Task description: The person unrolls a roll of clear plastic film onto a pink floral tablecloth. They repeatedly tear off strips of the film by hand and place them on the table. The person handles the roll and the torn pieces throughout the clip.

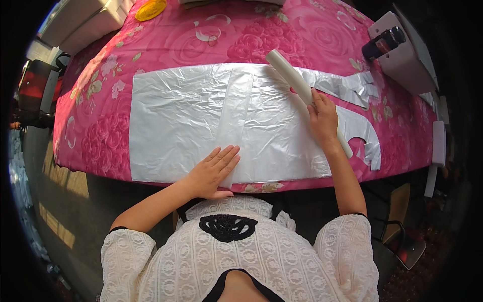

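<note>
A white, shiny plastic sheet point(173, 121), shaped like a disposable apron, lies spread across the table, with cut-out straps and a rounded opening at its right end. Down its middle runs a paler strip point(235, 108). My left hand point(214, 172) rests flat on the sheet near the front edge, fingers stretched out and holding nothing. Toward the right, my right hand point(323, 117) is closed around a long white tube point(288, 71). The tube slants over the sheet, its far end up and to the left; my hand and wrist hide part of it.
A pink floral cloth point(171, 45) covers the table. A yellow round object point(150, 9) and white boxes point(83, 22) stand at the back left. At the right are a dark bottle point(383, 43) and a white panel point(402, 63). A chair point(400, 221) stands low at the right.
</note>
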`<state>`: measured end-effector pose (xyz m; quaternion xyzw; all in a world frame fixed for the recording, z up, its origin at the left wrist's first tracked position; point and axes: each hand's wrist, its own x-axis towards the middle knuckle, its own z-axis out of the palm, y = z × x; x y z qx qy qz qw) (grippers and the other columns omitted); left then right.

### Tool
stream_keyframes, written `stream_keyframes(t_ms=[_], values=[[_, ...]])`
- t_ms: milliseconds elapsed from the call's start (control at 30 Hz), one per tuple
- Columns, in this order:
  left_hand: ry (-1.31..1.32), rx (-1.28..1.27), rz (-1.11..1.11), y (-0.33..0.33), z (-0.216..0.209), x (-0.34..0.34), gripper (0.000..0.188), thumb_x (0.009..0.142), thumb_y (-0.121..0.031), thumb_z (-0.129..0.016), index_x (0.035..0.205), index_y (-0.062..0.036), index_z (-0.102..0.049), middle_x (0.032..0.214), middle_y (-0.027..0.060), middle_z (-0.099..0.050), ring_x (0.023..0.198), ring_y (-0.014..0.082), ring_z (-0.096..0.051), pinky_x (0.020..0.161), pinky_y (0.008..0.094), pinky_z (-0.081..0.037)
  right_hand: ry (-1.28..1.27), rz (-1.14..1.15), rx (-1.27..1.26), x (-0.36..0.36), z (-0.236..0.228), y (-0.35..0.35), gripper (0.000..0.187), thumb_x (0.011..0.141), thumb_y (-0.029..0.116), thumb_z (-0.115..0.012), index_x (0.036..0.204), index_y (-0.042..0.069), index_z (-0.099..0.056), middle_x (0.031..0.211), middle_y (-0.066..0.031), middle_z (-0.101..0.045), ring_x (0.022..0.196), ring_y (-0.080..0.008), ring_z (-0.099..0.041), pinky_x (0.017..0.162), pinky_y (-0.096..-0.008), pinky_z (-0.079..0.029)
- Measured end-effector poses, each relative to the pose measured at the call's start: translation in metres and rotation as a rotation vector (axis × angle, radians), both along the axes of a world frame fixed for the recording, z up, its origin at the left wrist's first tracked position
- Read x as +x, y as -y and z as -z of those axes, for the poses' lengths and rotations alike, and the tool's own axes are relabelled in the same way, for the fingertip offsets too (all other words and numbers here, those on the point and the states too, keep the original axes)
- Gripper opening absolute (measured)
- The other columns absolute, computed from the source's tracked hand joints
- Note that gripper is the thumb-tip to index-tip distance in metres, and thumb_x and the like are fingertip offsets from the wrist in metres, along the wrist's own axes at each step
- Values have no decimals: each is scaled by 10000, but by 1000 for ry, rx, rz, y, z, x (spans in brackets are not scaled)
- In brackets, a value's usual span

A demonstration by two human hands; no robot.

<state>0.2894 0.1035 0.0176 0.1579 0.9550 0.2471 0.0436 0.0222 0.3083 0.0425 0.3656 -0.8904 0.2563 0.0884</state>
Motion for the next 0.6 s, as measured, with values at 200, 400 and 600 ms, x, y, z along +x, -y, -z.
stream_keyframes(t_ms=[200, 400, 600], values=[[5, -216, 3, -22, 2, 8, 671, 738, -270, -564, 1327, -16, -367, 1435, 188, -264, 1341, 289, -243, 1091, 446, -167, 184, -600, 120, 85, -8, 18, 554, 645, -13, -668, 1171, 130, -568, 1126, -64, -573, 1039, -271, -517, 890, -378, -428], [-128, -291, -117, -44, 16, 17, 524, 794, -142, -436, 1306, -35, -404, 1423, 172, -301, 1331, 293, -269, 1070, 450, -205, 31, -682, 59, 71, 4, 84, 482, 708, 32, -637, 1166, 168, -569, 1125, -32, -574, 1055, -236, -509, 905, -366, -388], [-136, -304, -56, -40, 16, 17, 513, 826, -148, -418, 1324, -33, -382, 1438, 151, -286, 1344, 261, -257, 1084, 425, -195, -75, -595, -46, 11, 20, 160, 433, 738, 30, -621, 1146, 175, -599, 1141, -32, -585, 1065, -232, -510, 948, -371, -369]])
